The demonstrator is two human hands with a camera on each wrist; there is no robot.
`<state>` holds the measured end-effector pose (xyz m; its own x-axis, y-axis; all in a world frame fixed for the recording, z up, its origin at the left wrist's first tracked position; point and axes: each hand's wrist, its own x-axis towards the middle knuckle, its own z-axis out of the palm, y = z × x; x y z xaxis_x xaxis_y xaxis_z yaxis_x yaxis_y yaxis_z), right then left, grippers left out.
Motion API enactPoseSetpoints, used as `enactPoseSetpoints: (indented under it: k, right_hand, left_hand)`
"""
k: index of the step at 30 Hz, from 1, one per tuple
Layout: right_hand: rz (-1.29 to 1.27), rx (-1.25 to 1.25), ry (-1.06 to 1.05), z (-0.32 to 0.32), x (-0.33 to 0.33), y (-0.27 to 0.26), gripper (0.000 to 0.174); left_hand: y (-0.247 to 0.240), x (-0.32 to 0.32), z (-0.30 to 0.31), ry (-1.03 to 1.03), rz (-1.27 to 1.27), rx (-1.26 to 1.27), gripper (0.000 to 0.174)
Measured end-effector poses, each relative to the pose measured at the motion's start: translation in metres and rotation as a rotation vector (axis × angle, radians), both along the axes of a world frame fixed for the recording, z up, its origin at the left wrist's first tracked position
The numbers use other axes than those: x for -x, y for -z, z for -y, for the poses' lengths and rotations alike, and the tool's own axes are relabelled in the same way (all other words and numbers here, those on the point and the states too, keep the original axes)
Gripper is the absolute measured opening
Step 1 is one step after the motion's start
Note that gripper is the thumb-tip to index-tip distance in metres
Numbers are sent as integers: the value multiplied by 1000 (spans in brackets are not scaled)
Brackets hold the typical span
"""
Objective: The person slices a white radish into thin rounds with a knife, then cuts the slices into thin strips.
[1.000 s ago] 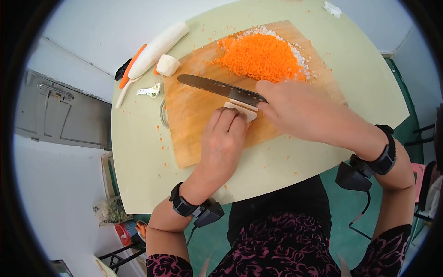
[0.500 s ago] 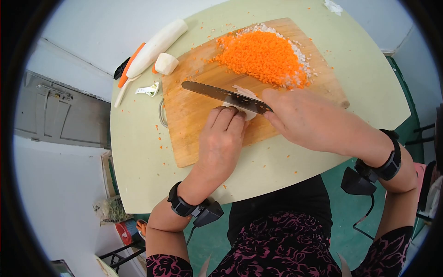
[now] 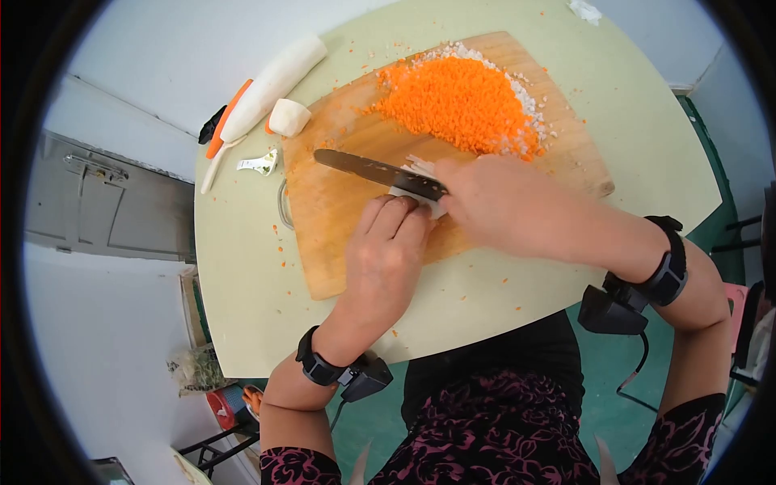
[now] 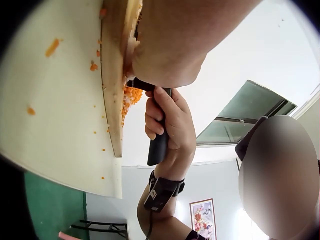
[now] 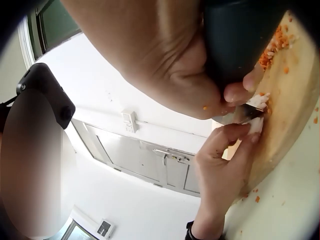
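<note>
My right hand [image 3: 509, 202] grips a kitchen knife [image 3: 360, 167] by its black handle [image 4: 158, 147]. The blade points left and lies across a piece of white radish [image 5: 256, 125], close over the wooden cutting board [image 3: 331, 250]. From the near side my left hand [image 3: 381, 250] holds that radish piece, fingertips bent right beside the blade. Thin radish strips [image 3: 419, 164] lie on the blade's far side. Beyond the knife spreads a heap of finely diced carrot [image 3: 461, 93], with diced white radish [image 3: 529, 121] along its edge.
At the table's far left lie a long peeled radish [image 3: 275, 85], a carrot [image 3: 228, 117] and a short radish chunk [image 3: 288, 118]. A white spoon [image 3: 259, 162] rests near the board's metal handle [image 3: 284, 204]. Carrot bits dot the pale green table [image 3: 250, 299].
The knife came nearer over the radish piece, shifted right, then moved back left. Cut strips now show on its far side. The left hand keeps nearly the same place.
</note>
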<state>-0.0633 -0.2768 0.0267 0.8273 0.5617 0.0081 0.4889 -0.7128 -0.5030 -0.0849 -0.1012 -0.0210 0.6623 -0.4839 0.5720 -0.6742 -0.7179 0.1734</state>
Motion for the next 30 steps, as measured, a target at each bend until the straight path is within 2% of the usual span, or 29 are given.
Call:
enactPoseSetpoints:
  k: [8,17,30]
  right_hand:
    - [48,-52,-17,18,18,-18,15]
    - [155,-124,-60,19,18,-1,11]
    - [104,-89,-70,19,17,-5,12]
  left_hand:
    - [1,0,-1,12,20,0,20]
    - [-2,1,0,9,-22,8,20]
    - [-2,0,-1,9,-26,-12,22]
